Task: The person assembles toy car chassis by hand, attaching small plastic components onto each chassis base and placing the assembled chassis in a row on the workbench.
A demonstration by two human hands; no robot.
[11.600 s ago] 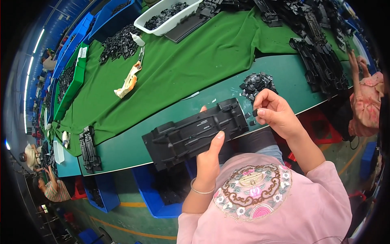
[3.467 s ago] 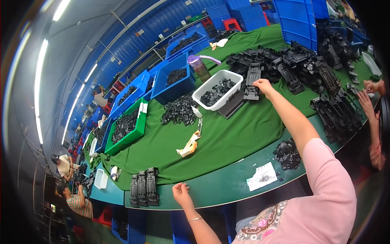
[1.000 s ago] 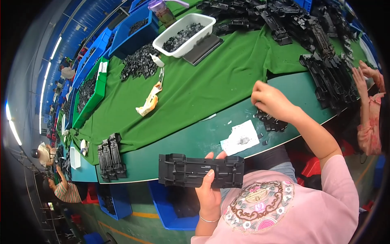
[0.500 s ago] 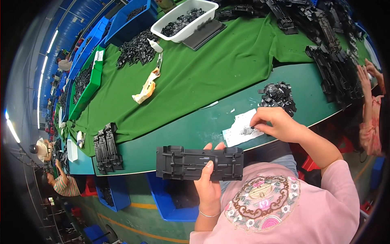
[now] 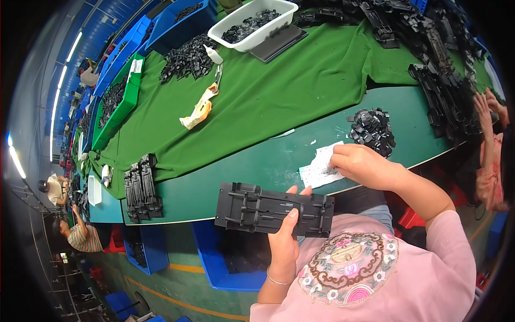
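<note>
My left hand (image 5: 283,241) grips a long black plastic chassis-like part (image 5: 257,210) just off the table's front edge, thumb across its ribbed face. The part is tilted, its right end lower. My right hand (image 5: 365,165) is closed in a pinch over a white sheet of paper (image 5: 316,170) that bears small greyish bits. Whatever its fingertips hold is hidden. Right behind this hand lies a pile of small black clips (image 5: 372,130).
Several similar black parts (image 5: 142,188) stand at the table's left, more (image 5: 448,102) at the right. On the green cloth (image 5: 257,96) lie a stained wrapped tool (image 5: 199,110) and a white bin (image 5: 255,24). Below the edge sits a blue bin (image 5: 206,263). Another person's hands (image 5: 488,107) are far right.
The black part in my left hand has shifted slightly right and tipped, its right end now lower. My right hand stays over the paper, its fingers turned further down. The whole view has shifted slightly.
</note>
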